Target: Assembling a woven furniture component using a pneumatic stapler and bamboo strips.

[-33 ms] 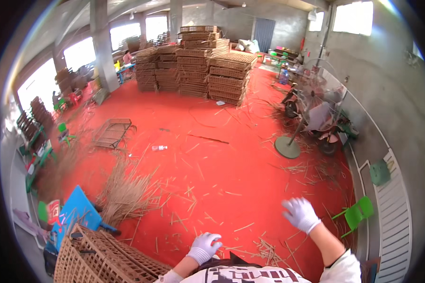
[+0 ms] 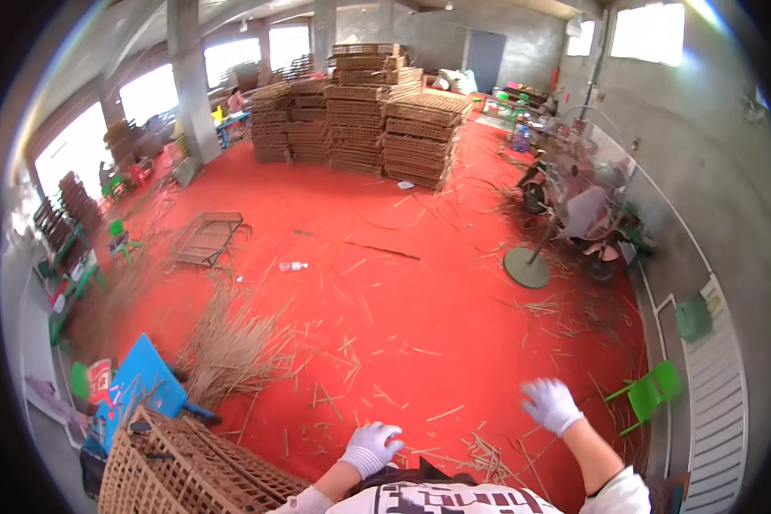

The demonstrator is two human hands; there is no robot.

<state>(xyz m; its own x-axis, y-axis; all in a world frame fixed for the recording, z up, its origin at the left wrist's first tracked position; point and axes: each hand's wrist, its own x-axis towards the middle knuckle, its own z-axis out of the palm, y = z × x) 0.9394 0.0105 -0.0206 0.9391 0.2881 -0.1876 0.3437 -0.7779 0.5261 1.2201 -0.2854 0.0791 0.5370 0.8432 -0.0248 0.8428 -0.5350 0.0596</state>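
Bright daylight enters through the windows [image 2: 236, 58], which are overexposed. The red floor [image 2: 420, 300] is evenly lit with soft shadows. Fisheye distortion bends edges; rim is vignetted black.

A single head-worn fisheye view looks forward and down across the red floor [image 2: 420, 283], gloved hands close at the lower edge, stacked woven crates [image 2: 377, 111] far off.

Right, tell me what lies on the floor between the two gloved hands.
In the head view, between the left hand and the right hand there is only red floor with a few scattered loose straw sticks.
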